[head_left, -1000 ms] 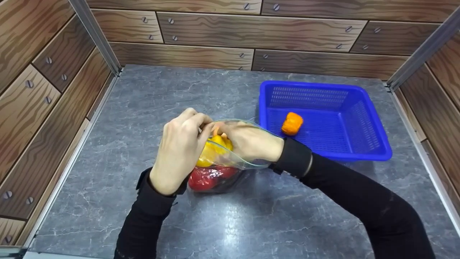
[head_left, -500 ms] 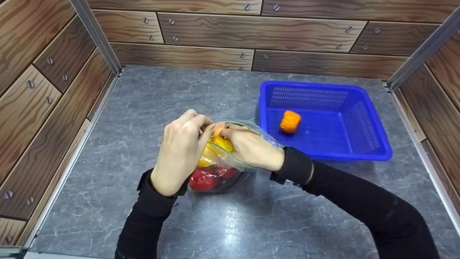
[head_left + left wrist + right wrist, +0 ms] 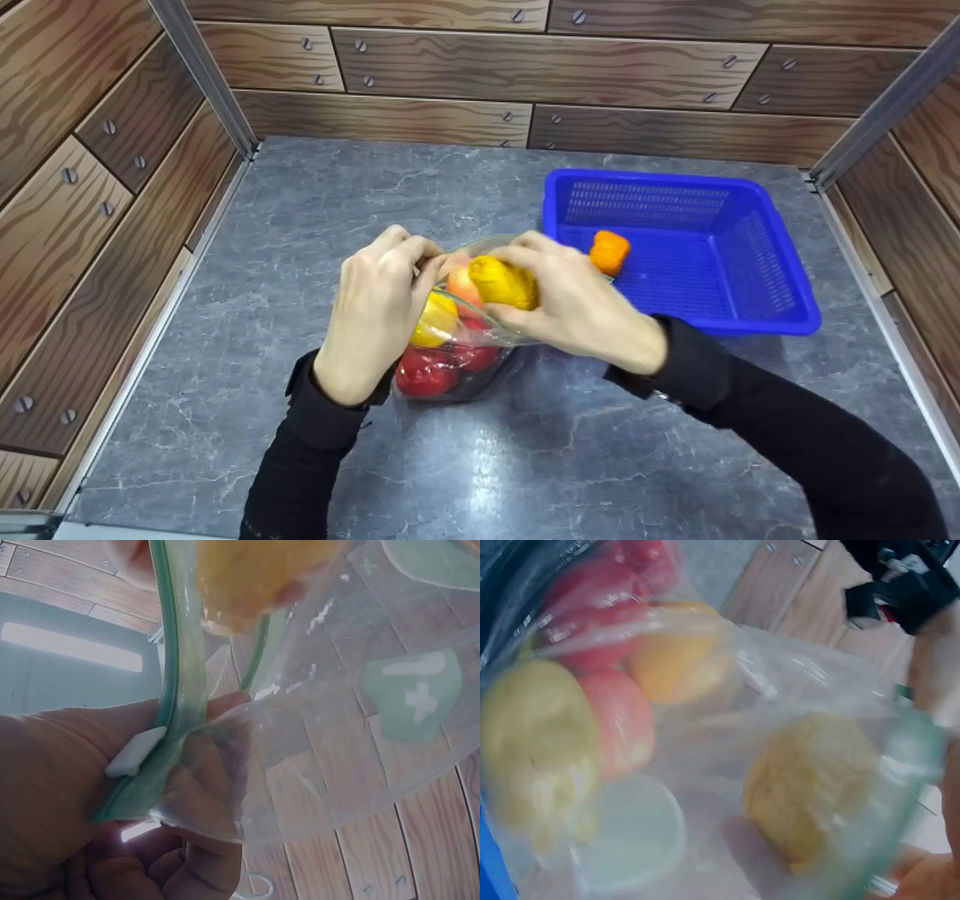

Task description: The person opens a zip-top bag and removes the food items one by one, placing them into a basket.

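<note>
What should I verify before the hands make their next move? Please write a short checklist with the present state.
1. Left hand holding the clear bag by its zip edge: ok.
2. Bag mouth open: ok.
3. Right hand gripping the yellow item: ok.
4. Yellow item fully clear of the bag: cannot tell; the right wrist view shows it through plastic.
5. One hand free: not ok; both are occupied.
6. Space in the blue basket: ok; the orange item lies towards its left side.
</note>
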The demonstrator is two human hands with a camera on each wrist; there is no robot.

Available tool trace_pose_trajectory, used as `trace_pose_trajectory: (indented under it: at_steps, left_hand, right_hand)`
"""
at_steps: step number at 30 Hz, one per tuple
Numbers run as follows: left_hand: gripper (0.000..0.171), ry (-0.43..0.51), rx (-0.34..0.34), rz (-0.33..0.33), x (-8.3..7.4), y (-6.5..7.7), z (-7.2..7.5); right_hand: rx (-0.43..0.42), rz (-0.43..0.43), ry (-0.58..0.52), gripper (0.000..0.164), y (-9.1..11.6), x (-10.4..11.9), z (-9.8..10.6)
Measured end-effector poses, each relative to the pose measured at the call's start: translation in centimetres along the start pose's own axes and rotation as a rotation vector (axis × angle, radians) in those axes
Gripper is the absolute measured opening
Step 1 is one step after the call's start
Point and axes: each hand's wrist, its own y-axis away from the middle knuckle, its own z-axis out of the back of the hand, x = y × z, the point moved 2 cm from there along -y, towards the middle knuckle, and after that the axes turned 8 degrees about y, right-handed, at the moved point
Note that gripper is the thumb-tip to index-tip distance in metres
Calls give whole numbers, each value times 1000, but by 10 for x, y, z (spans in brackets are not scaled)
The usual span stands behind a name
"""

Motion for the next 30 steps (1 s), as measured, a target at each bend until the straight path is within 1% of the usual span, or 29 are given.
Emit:
trace_pose_trajectory:
  at_steps: [2,7,11,14,17,20,26,30]
  left_hand:
    - [7,-2,-2,1,0,0,1]
    - [8,-9,-1,-2,-1,-1,1]
    - [8,-13,3,-3,-2,-1,1]
    - [9,-12,5,-3,-2,-1,1]
    - [9,-11,3,-3,-2,-1,1]
    - [9,-12,2,-7,-2,-1,0]
    - [8,-13,0,-23,-2,0,-1]
    - [8,-18,-10,-28,-2,0,0]
  right_hand:
    - [-15,-13,-17,46,6,0,10]
    - [-69,-9,-31,46,18,-7,33]
    - [-111,-56,-47,44,24,-20,50]
    - [-160,-102,-21,45,26,-35,61]
    - [-200,-160,16,46,24,-57,68]
    - [-204,-233,44,47,21,-83,71]
    - [-168,-386,91,51,13,-142,68]
    - [-111,-461,107,55,8,-181,63]
